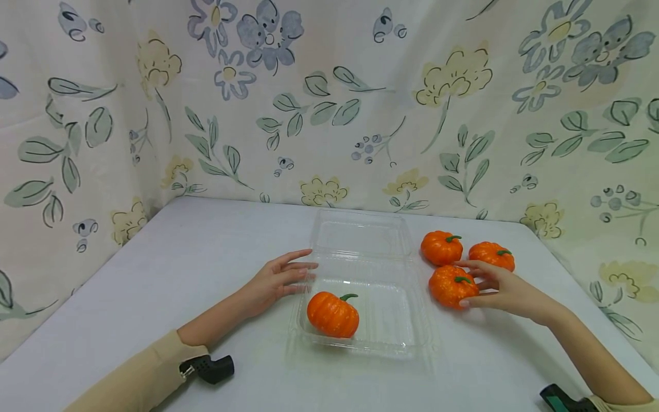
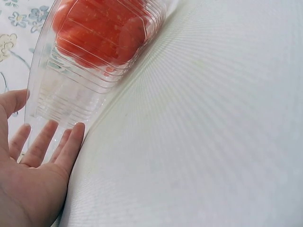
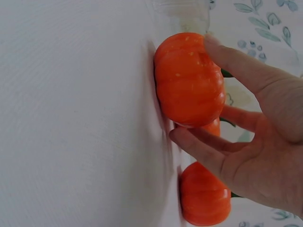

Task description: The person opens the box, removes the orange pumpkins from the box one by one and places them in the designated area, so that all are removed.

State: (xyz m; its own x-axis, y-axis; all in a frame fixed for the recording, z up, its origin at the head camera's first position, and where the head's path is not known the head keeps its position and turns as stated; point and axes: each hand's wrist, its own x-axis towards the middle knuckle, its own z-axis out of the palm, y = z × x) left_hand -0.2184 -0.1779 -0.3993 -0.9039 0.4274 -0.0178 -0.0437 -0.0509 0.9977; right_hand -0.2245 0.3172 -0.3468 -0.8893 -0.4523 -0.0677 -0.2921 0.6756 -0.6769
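A clear plastic clamshell container [image 1: 383, 317] lies with its lid folded back, and one orange pumpkin [image 1: 332, 315] with a green stem sits in its left part. Beside the container's left wall is my left hand [image 1: 280, 280], its fingers spread and the tips at the rim; the left wrist view shows the same hand [image 2: 35, 175] holding nothing. On the right, my right hand [image 1: 507, 292] has thumb and fingers around the nearest of three small pumpkins [image 1: 450, 287]. In the right wrist view the thumb touches this pumpkin [image 3: 189, 80], which still rests on the table; some fingertips are hidden.
Two more pumpkins stand close behind the right hand, one at the back left [image 1: 439, 249] and one at the back right [image 1: 491, 254]. The open lid [image 1: 360, 233] lies toward the back of the white table [image 1: 216, 240]. A floral curtain [image 1: 329, 154] hangs behind and at the sides.
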